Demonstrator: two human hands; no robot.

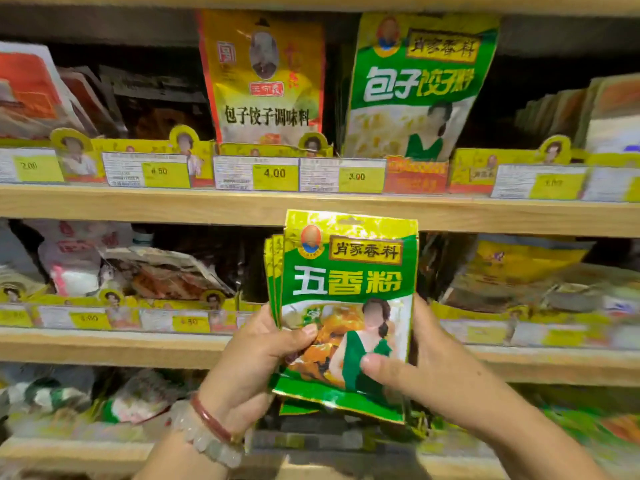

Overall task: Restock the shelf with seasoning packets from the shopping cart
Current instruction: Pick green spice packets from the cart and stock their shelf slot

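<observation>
A small stack of green-and-yellow seasoning packets (pixel 349 282) stands upright in front of the middle wooden shelf (pixel 173 346). My left hand (pixel 252 362) grips the stack's lower left edge, thumb across the front. My right hand (pixel 415 362) holds the lower right edge, thumb on the front packet. Behind the stack, the slot on the middle shelf looks dark. The shopping cart is out of view.
The upper shelf (pixel 138 202) carries a yellow dumpling-seasoning packet (pixel 263 77) and a larger green packet (pixel 419 88) behind price tags (pixel 273 174). Other packets fill the middle shelf left (pixel 138 271) and right (pixel 519 271). A lower shelf holds more bags (pixel 138 396).
</observation>
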